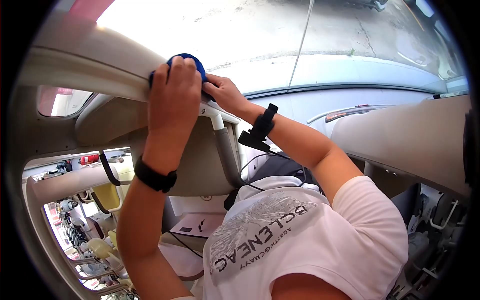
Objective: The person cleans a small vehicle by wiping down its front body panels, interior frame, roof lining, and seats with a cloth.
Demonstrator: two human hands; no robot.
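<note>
My left hand (175,95) is closed over a round, dark blue object (198,64), its fingers curled across the top. The kind of object cannot be made out, because my fingers cover most of it. It rests at the end of a cream-coloured rail or roof edge (117,57), touching it. From the right side my right hand (228,95) reaches in, its thumb and fingertips pinched at the blue object's lower right rim. What lies under those fingertips is hidden.
Below my hands are a grey-beige panel (195,165) and a pale metal post (220,127). A glass pane's dark frame (345,89) runs to the right. A cream padded part (405,135) stands at right. Parked scooters (75,215) show at lower left. A black cable (255,159) hangs near my shirt.
</note>
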